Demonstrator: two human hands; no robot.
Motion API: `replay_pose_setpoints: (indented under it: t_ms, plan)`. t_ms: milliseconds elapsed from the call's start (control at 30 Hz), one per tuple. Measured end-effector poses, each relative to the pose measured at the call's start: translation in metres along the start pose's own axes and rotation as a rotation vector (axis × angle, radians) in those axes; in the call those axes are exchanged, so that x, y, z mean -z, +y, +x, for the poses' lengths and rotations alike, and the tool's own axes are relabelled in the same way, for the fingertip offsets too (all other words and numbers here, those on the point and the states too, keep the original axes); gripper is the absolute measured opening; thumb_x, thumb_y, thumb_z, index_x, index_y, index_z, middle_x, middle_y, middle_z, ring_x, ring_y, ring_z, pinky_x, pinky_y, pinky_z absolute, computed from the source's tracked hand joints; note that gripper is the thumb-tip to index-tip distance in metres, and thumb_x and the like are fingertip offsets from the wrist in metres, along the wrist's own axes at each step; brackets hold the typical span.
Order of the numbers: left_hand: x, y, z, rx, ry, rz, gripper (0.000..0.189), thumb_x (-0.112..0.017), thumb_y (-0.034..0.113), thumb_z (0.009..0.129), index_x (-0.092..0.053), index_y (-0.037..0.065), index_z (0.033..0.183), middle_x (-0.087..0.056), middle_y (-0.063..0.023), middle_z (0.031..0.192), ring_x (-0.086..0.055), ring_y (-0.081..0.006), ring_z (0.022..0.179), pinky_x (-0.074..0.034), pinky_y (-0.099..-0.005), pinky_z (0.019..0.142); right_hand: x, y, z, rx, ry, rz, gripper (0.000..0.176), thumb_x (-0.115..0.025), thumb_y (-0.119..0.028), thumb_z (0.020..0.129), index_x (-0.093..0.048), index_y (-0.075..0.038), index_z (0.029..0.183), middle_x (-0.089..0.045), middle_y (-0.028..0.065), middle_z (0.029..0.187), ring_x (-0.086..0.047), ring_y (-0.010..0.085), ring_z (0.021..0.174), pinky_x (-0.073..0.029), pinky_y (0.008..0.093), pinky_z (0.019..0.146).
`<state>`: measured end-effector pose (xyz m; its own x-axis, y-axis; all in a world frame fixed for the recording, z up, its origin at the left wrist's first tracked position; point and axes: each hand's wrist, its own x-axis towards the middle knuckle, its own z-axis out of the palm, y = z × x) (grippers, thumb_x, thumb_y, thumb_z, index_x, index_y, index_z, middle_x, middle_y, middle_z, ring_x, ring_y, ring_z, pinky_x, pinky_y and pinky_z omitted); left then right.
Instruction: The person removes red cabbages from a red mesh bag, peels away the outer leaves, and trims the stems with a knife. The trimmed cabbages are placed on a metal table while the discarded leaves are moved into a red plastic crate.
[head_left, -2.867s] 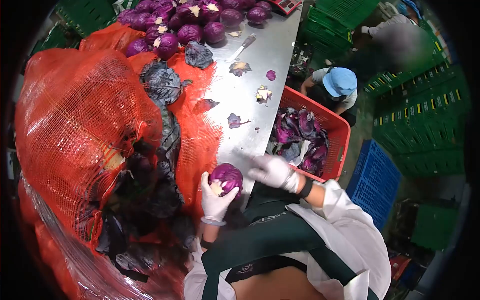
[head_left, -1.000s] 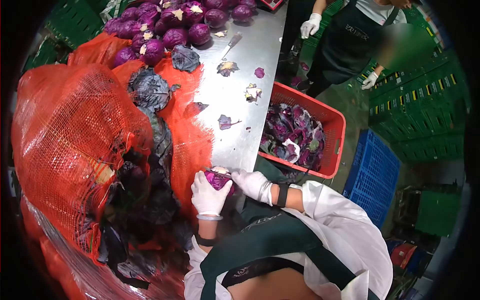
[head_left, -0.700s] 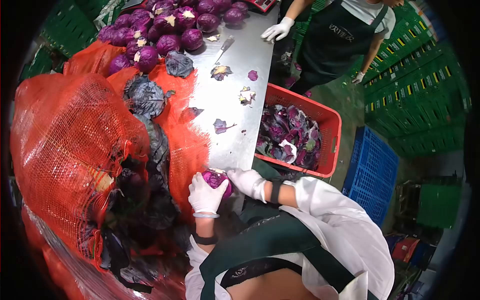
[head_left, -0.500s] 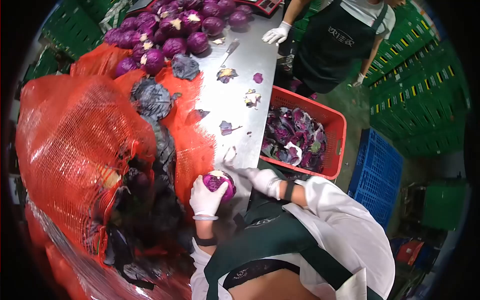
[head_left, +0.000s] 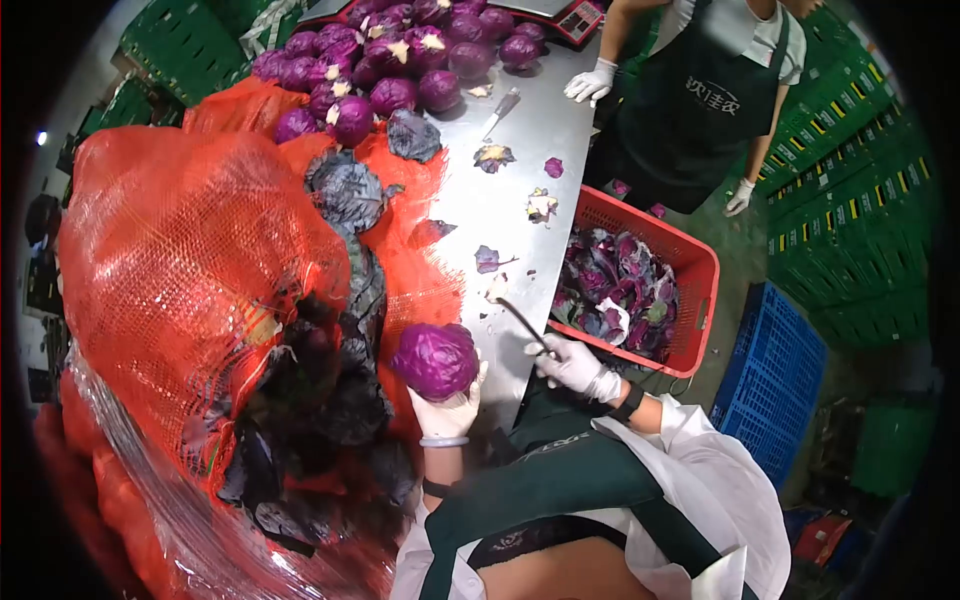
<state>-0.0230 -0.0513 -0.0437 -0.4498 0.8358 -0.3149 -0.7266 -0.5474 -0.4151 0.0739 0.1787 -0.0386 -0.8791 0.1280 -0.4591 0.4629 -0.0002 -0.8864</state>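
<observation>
My left hand (head_left: 447,402), in a white glove, holds a round purple cabbage (head_left: 436,361) from below at the near edge of the metal table (head_left: 500,230). Fingers of my gloved right hand (head_left: 578,366) are closed around a thin dark knife (head_left: 524,323), whose tip points up and left over the table. Beside that tip lies a small pale cut piece (head_left: 496,290). Dark leaf scraps (head_left: 488,259) and trimmed stem pieces (head_left: 542,206) are scattered farther up the metal.
Purple cabbages (head_left: 392,95) are piled at the back, near another knife (head_left: 500,114). A red mesh sack (head_left: 190,270) fills the left. The red crate (head_left: 697,325) holds leaves. A co-worker in a dark apron (head_left: 690,110) stands opposite. Blue crates (head_left: 768,370) stand right.
The cabbage has turned so its smooth side shows, and my left hand is now beneath it. My right hand and knife have moved slightly right. The whole view has shifted.
</observation>
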Motion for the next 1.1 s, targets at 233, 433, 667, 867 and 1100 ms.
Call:
replay_pose_setpoints:
  t_ms: [233,433,667,867,1100]
  plan:
    - [-0.024,-0.032,-0.002,-0.596,0.235,1.145,0.06,-0.041,0.051,0.092,-0.034,0.012,0.137,-0.04,-0.0077,0.137,-0.042,-0.025,0.123,-0.04,-0.0457,0.097,-0.012,-0.04,0.014,-0.192,-0.392,0.364,0.059,-0.048,-0.046,0.093,-0.033,-0.015,0.14,-0.06,0.0033,0.09,-0.051,0.0076,0.059,-0.045,0.0208,0.052]
    - [-0.035,-0.029,-0.005,-0.575,0.13,1.263,0.061,-0.038,0.043,0.095,-0.022,0.009,0.143,-0.033,-0.0147,0.142,-0.038,-0.0285,0.128,-0.038,-0.0444,0.099,-0.013,0.008,0.062,-0.321,-0.342,1.038,0.058,-0.043,-0.063,0.087,-0.056,-0.01,0.106,-0.052,0.0017,0.058,-0.05,0.0141,0.047,-0.04,0.0234,0.038]
    - [-0.02,-0.002,0.001,-0.639,0.327,1.384,0.046,-0.047,0.03,0.096,-0.043,-0.001,0.129,-0.054,-0.0184,0.121,-0.057,-0.0242,0.107,-0.046,-0.0321,0.086,0.035,-0.036,0.169,-0.299,-0.052,0.955,0.051,-0.062,-0.067,0.073,-0.053,-0.017,0.083,-0.049,-0.0004,0.057,-0.048,0.0104,0.043,-0.037,0.0246,0.032]
    - [0.004,0.012,0.001,-0.613,0.58,1.409,0.03,-0.054,0.013,0.092,-0.05,-0.002,0.117,-0.06,-0.0081,0.101,-0.055,-0.0096,0.082,-0.045,-0.0208,0.069,0.027,-0.132,0.259,-0.022,-0.12,0.78,0.055,-0.063,-0.065,0.073,-0.051,-0.013,0.089,-0.05,-0.0003,0.061,-0.047,0.0104,0.043,-0.037,0.0234,0.035]
    - [0.036,0.037,-0.003,-0.706,0.562,1.266,0.03,-0.054,0.016,0.093,-0.052,0.004,0.121,-0.061,-0.0063,0.094,-0.058,-0.0123,0.081,-0.048,-0.0233,0.07,-0.004,-0.24,0.411,0.071,-0.265,0.935,0.058,-0.06,-0.064,0.077,-0.055,-0.012,0.103,-0.052,-0.0016,0.064,-0.047,0.0081,0.048,-0.035,0.0225,0.039]
